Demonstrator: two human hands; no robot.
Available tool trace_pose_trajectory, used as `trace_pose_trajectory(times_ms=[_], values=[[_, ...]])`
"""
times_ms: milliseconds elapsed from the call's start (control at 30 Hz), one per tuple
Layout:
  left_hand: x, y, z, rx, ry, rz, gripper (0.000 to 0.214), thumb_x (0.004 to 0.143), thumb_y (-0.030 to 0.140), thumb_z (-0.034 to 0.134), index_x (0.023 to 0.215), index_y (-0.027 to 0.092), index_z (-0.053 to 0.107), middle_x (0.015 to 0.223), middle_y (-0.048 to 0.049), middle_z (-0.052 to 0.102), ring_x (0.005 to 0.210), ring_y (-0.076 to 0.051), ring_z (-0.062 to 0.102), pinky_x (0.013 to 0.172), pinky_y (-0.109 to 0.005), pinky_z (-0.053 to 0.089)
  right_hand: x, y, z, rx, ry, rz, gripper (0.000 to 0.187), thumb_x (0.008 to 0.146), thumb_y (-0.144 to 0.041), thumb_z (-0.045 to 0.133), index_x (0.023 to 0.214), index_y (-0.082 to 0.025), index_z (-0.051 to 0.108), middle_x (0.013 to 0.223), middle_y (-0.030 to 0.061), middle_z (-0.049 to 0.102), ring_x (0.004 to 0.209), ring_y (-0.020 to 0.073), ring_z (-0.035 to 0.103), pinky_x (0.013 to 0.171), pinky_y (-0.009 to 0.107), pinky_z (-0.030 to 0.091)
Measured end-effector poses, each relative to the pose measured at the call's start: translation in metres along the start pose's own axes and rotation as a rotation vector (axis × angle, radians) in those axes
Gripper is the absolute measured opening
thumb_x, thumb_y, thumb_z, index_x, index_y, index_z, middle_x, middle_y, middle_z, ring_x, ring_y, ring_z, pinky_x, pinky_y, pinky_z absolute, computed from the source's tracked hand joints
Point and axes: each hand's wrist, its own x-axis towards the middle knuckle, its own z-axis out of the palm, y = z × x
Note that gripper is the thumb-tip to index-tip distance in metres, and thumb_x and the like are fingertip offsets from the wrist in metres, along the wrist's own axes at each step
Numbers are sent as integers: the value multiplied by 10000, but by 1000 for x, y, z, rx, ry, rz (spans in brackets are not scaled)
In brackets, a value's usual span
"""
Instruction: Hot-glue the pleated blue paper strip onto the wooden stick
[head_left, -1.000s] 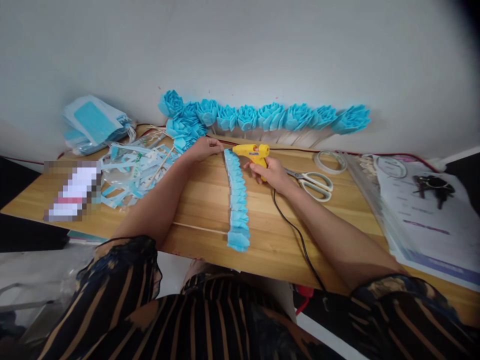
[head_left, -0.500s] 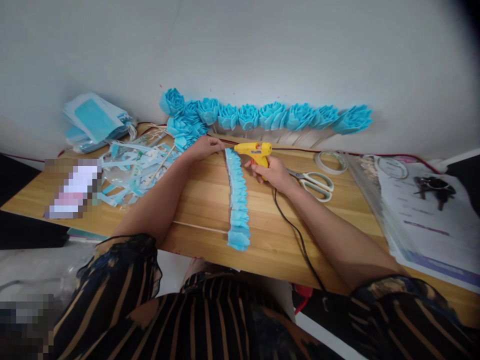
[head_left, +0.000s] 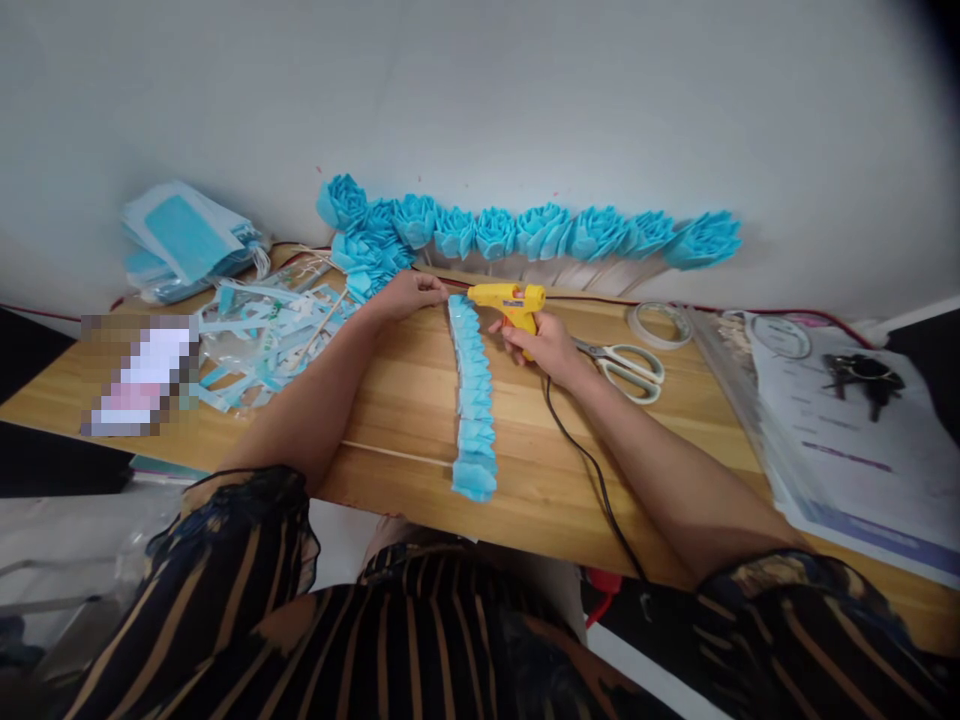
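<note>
- Firstly, well left of the blue pleated strip [head_left: 473, 385], we see stacked masks [head_left: 180, 235], then cut scraps [head_left: 277, 335] nearer it.
- Left hand [head_left: 411, 296]: fingers narrow, tips at the strip's far end; we cannot tell whether they grip it.
- Strip itself: lies lengthwise toward us on the wooden table [head_left: 397, 400].
- Yellow glue gun [head_left: 504, 296]: nozzle just beside the strip's far end.
- Right hand [head_left: 551, 348]: fingers wrapped round the gun's handle.
- Scissors [head_left: 602, 356], tape roll [head_left: 658, 342]: farther right of the strip.
</note>
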Motion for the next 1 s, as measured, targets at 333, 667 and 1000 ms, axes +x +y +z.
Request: trace_pose_trajectory(times_ms=[333, 667, 1000], values=[[2, -1, -1, 4, -5, -5, 284, 768, 430, 718, 834, 155, 746, 830, -25, 732, 826, -182, 619, 822, -286, 476, 0, 0, 0, -44, -16, 4, 256, 837, -356, 674, 943, -125, 703, 638, -23, 599, 441, 73, 490, 439, 216, 359], [-1, 3, -1, -19, 16, -10, 279, 771, 422, 713, 825, 151, 752, 859, -35, 752, 842, -181, 621, 821, -276, 480, -1, -8, 4, -61, 10, 58, 211, 840, -327, 700, 917, -130, 695, 622, -27, 598, 433, 75, 484, 434, 222, 353], [0, 0, 0, -56, 9, -17, 303, 739, 455, 741, 798, 158, 719, 831, -36, 734, 823, -181, 614, 821, -288, 478, 0, -9, -1, 37, -18, 42, 302, 805, -391, 752, 925, -120, 696, 644, -14, 606, 438, 79, 494, 424, 223, 361]])
